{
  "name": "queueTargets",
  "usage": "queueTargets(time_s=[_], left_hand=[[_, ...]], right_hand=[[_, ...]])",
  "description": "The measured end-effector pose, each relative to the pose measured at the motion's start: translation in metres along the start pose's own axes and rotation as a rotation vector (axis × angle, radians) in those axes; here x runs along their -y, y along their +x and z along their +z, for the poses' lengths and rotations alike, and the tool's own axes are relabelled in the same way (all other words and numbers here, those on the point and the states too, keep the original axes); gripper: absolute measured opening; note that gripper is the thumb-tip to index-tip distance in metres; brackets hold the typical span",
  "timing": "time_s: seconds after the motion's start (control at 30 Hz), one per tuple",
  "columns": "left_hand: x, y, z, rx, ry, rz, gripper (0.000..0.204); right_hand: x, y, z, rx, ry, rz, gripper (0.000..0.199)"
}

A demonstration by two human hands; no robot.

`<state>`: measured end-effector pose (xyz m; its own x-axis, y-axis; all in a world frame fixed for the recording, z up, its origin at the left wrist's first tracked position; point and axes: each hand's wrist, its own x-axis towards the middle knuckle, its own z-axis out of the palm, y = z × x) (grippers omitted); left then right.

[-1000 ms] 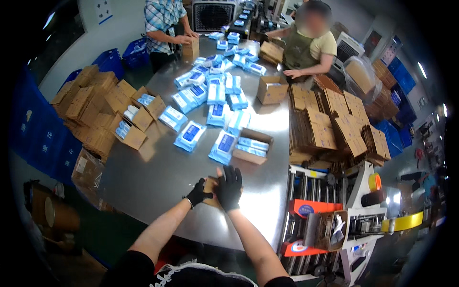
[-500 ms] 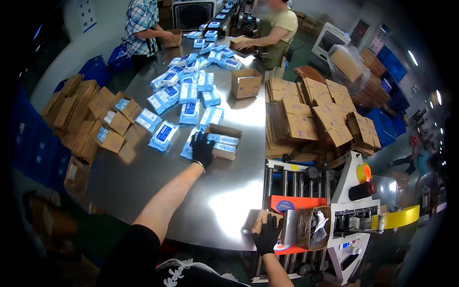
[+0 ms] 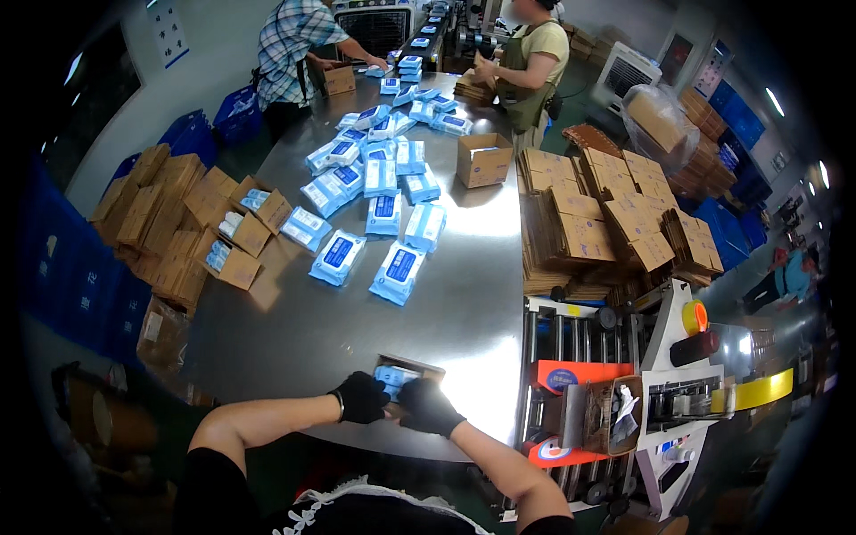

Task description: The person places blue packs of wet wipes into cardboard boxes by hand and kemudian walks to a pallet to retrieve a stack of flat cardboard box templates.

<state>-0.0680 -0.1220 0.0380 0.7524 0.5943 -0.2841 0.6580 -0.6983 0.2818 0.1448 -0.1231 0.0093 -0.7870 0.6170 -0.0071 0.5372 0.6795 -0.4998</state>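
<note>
Close to the near edge of the steel table stands an open cardboard box with blue-and-white wipe packs inside. My left hand, in a black glove, grips the box's left side. At its near right side, my right hand, gloved alike, has its fingers bent over the wall. Both hands hide much of the box. Beyond them lies a loose wipe pack, with a spread of several more packs behind it.
On the right stands a roller conveyor with a taping machine; behind it are stacked flat cartons. Filled open boxes sit along the left edge. Another open box stands farther back. Two people work at the far end.
The open box has come from mid-table to the near edge with my left hand. My right hand has left the small box by the rollers and moved left onto this one.
</note>
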Motion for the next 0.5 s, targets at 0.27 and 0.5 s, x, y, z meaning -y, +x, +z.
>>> queueTargets(time_s=[0.27, 0.5], left_hand=[[0.029, 0.082, -0.006, 0.384, 0.061, 0.53, 0.052], [0.051, 0.062, 0.072, -0.511, -0.841, 0.217, 0.054]], right_hand=[[-0.013, 0.003, -0.008, 0.127, 0.561, 0.147, 0.043], [-0.036, -0.009, 0.01, -0.184, 0.868, 0.165, 0.027]])
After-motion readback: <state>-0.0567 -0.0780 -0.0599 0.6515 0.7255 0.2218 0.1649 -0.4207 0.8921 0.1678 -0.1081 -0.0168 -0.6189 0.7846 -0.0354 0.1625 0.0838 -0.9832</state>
